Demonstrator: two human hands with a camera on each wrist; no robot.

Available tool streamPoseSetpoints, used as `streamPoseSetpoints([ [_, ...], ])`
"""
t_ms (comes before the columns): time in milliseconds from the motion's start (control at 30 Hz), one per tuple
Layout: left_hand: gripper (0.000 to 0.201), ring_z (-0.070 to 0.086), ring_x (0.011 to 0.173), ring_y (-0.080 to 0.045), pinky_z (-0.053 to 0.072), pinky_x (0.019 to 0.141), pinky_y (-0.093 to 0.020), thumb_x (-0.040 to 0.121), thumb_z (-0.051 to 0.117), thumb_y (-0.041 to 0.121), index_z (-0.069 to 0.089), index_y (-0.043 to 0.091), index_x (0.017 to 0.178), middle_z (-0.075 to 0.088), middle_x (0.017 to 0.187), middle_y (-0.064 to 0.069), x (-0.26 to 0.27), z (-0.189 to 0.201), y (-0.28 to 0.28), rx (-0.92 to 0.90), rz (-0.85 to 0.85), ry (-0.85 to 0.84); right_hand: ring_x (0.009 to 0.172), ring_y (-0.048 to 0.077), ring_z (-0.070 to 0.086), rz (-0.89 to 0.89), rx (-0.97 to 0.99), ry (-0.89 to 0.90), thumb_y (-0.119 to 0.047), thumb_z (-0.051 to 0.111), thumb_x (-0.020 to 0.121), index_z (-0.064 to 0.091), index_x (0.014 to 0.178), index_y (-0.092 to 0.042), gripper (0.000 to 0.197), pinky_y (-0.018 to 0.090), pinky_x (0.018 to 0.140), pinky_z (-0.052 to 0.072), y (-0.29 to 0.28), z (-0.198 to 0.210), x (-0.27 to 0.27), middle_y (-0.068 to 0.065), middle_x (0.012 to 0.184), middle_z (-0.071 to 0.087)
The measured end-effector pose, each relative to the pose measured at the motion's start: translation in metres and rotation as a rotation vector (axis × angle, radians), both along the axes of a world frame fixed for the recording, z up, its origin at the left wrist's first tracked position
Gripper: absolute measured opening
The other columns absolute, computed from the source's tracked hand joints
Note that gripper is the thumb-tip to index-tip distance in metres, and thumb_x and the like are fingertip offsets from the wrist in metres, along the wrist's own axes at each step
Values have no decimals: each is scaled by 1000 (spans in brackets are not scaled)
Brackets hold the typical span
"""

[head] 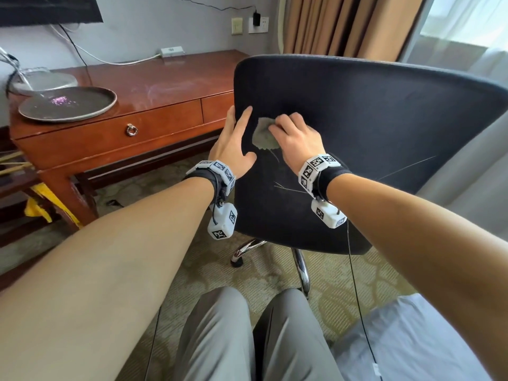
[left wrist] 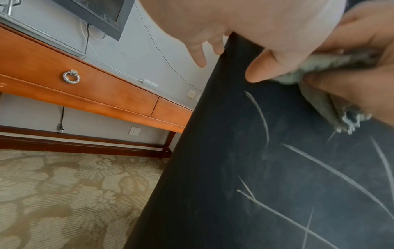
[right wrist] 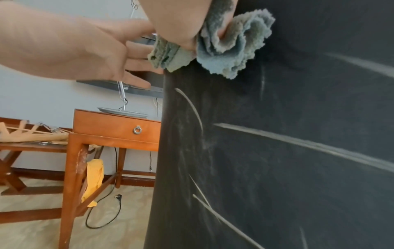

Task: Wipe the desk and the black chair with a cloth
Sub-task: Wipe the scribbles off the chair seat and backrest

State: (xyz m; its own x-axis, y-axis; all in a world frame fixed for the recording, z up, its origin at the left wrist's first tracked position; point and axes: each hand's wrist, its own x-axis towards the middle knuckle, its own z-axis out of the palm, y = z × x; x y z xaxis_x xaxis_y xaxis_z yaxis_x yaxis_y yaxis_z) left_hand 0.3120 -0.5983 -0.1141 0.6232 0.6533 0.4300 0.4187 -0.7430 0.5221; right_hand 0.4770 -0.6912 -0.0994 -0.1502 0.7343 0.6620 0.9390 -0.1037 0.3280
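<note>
The black chair (head: 371, 133) stands with its backrest turned towards me, and pale streaks (left wrist: 341, 176) cross the fabric. My right hand (head: 294, 136) grips a bunched grey-green cloth (head: 262, 134) and presses it on the backrest near the left edge. In the right wrist view the cloth (right wrist: 234, 50) bulges out under the hand. My left hand (head: 239, 138) holds the backrest's left edge, thumb (left wrist: 255, 72) on the near face and fingers round the rim. The wooden desk (head: 154, 86) stands to the left behind the chair.
A round dark tray (head: 68, 104) and a lamp base (head: 44, 82) sit on the desk's left end, a power strip (head: 171, 50) at its back. A yellow cloth (right wrist: 93, 180) hangs by the desk leg. The chair's chrome base (head: 301, 268) stands before my knees, and grey bedding (head: 412, 339) lies at right.
</note>
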Motion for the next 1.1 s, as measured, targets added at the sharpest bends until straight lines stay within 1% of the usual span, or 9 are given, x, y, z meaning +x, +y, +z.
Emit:
streamPoseSetpoints([
  [133, 102, 62, 77, -17, 50, 53, -21, 81, 66, 14, 2, 40, 155, -10, 165, 5, -1, -3, 0, 5, 16, 52, 97, 24, 50, 4, -6, -23, -8, 59, 80, 62, 112, -7, 32, 30, 63, 51, 11, -1, -7, 5, 108, 59],
  [233, 102, 61, 78, -13, 51, 53, -20, 80, 66, 14, 2, 36, 156, -11, 165, 3, -1, -7, 3, 21, 9, 71, 95, 27, 54, 31, -114, -111, -8, 55, 82, 64, 107, -6, 26, 31, 65, 51, 16, -14, -6, 5, 104, 59],
  [500, 100, 59, 68, -11, 48, 52, -18, 82, 66, 17, 2, 35, 156, -12, 165, 5, -1, -12, 8, 19, 14, 88, 90, 22, 56, -12, -455, -364, -18, 74, 68, 73, 73, -19, 5, 29, 66, 44, 10, -36, 3, -5, 94, 62],
  [667, 100, 63, 80, -14, 51, 55, -20, 82, 66, 17, 2, 34, 156, -15, 164, 7, 0, -14, 9, 10, 12, 87, 89, 21, 51, -67, -561, -392, -21, 76, 65, 67, 59, -23, 11, 29, 68, 40, 1, -38, 12, -8, 85, 59],
  [733, 99, 64, 85, -18, 55, 59, -23, 82, 67, 17, 3, 34, 156, -15, 164, 7, 1, -15, 8, 6, 12, 79, 92, 21, 46, -91, -524, -379, -22, 77, 66, 69, 63, -24, 8, 29, 69, 39, 0, -36, 11, -9, 89, 59],
  [800, 99, 64, 81, -17, 54, 59, -21, 82, 67, 16, 4, 33, 156, -15, 164, 7, 1, -16, 7, 0, 13, 72, 96, 22, 45, -80, -417, -328, -20, 70, 74, 72, 74, -20, 2, 30, 70, 41, 3, -32, 7, -6, 95, 60],
  [933, 97, 63, 79, -17, 52, 59, -21, 81, 66, 16, 8, 32, 157, -12, 164, 10, -1, -15, 11, 1, 5, 54, 103, 28, 55, -5, -209, -221, -14, 49, 83, 66, 107, -10, 30, 35, 77, 46, 27, -9, -12, 3, 110, 59],
  [1033, 97, 64, 82, -21, 58, 68, -31, 80, 65, 16, 8, 34, 157, -11, 164, 14, -2, -16, 15, -18, 1, 39, 106, 28, 54, -19, -194, -167, -15, 50, 83, 61, 118, -6, 37, 36, 81, 47, 42, 1, -21, 4, 114, 58],
  [1100, 97, 63, 81, -19, 55, 64, -27, 80, 65, 16, 8, 33, 157, -10, 164, 12, -3, -15, 17, -12, -9, 40, 106, 28, 54, -13, -260, -214, -16, 49, 84, 62, 117, -7, 36, 36, 82, 46, 42, -5, -20, 4, 114, 58],
])
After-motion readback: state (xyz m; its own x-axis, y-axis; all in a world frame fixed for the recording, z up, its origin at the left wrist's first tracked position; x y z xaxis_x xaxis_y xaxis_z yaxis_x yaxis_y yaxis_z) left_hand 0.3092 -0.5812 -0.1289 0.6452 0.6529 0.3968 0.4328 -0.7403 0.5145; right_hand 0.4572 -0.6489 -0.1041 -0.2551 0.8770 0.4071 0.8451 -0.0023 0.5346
